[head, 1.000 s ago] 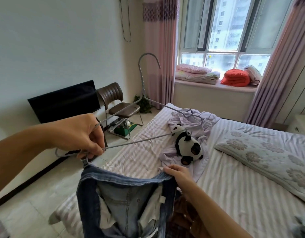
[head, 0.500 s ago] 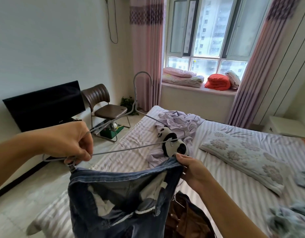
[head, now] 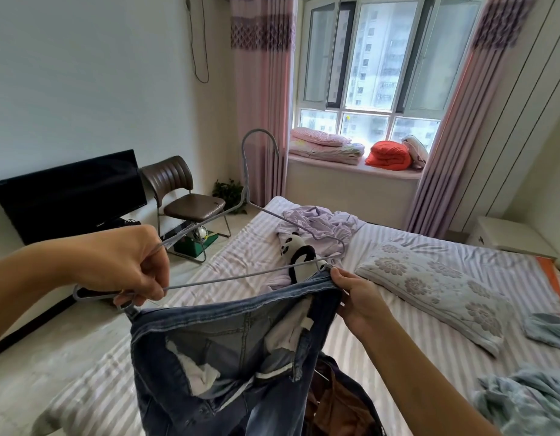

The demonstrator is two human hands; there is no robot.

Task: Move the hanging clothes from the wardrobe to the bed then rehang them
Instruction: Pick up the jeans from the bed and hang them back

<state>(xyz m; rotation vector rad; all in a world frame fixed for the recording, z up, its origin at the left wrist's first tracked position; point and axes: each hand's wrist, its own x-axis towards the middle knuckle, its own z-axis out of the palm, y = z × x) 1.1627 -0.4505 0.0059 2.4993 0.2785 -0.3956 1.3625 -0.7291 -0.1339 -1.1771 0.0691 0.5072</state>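
Note:
A pair of blue jeans (head: 228, 350) hangs open at the waistband in front of me, above the striped bed (head: 398, 350). My left hand (head: 124, 265) grips the left end of a grey wire hanger (head: 247, 184), whose left clip bites the waistband. My right hand (head: 357, 297) pinches the right end of the waistband right below the hanger's right clip. The hook points up. A brown garment (head: 335, 401) lies under the jeans.
A panda plush (head: 299, 253) and a lilac garment (head: 319, 221) lie mid-bed, a floral pillow (head: 436, 287) to the right, pale blue clothes (head: 524, 401) at the right edge. A chair (head: 184, 196) and TV (head: 67, 193) stand along the left wall.
The jeans' right waistband end has risen from below the hanger bar up to the right clip. My view has swung right and back, showing more of the bed.

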